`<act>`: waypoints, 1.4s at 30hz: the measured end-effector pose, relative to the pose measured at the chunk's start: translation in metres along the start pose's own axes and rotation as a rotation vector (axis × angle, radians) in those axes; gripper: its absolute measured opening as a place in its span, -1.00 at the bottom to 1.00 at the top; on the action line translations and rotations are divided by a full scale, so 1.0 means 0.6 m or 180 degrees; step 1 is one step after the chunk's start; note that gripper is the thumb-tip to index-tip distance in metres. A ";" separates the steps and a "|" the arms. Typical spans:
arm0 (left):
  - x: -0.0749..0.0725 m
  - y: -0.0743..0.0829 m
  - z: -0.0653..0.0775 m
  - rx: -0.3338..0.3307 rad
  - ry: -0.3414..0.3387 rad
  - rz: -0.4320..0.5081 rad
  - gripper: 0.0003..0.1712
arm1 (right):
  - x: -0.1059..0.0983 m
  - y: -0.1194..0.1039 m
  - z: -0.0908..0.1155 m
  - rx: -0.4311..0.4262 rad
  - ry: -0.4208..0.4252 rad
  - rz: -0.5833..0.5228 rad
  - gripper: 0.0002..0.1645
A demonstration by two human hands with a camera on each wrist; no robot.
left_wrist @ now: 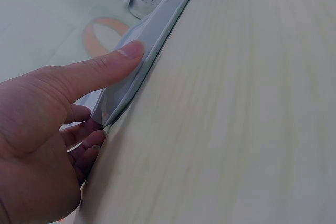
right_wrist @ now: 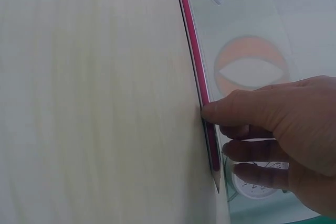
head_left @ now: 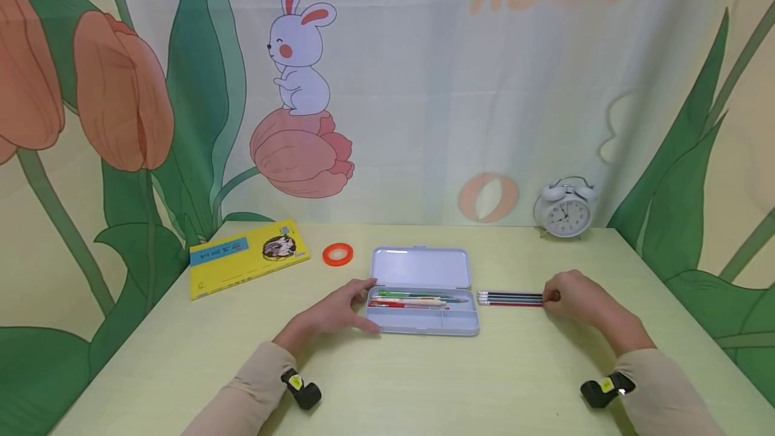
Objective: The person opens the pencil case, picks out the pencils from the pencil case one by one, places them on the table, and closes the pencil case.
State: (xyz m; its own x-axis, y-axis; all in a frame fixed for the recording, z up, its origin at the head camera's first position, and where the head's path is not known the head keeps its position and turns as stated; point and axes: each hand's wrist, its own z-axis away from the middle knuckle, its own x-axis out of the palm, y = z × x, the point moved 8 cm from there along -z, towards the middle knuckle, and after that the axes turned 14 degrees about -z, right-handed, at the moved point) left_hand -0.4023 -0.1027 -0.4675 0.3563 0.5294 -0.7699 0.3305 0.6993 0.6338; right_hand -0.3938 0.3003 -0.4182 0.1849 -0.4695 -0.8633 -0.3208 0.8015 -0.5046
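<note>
A pale blue pencil case (head_left: pixel 418 323) lies with its lid (head_left: pixel 420 268) folded back; several pens (head_left: pixel 412 303), green, pale and red, are in its far compartment. At its left end is my left hand (head_left: pixel 339 308), thumb along the front wall and fingers at the left side, holding it. To the right of the case, a row of striped pencils (head_left: pixel 508 299) lies side by side on the table, eraser ends towards the case. My right hand (head_left: pixel 575 298) pinches them near their sharpened ends. In the right wrist view the red pencil (right_wrist: pixel 194 45) is nearest, its tip beyond the thumb.
An orange tape roll (head_left: pixel 337 254) lies behind and left of the case. Further left is a yellow book (head_left: pixel 248 259). A white alarm clock (head_left: pixel 564 209) stands at the back right. A printed curtain (head_left: pixel 412 86) hangs behind the table (head_left: pixel 436 382).
</note>
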 end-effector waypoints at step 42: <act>0.001 0.002 0.003 0.0000 -0.0009 0.0043 0.17 | 0.090 -0.237 -0.095 -0.1235 -0.0156 -0.0203 -0.87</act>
State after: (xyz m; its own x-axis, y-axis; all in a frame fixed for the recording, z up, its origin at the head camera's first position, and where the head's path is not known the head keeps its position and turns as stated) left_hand -0.4000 -0.1023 -0.4669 0.3633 0.5375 -0.7610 0.3256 0.6921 0.6443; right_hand -0.3909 0.1400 -0.3931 0.2568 -0.4882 -0.8341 -0.6328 0.5674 -0.5269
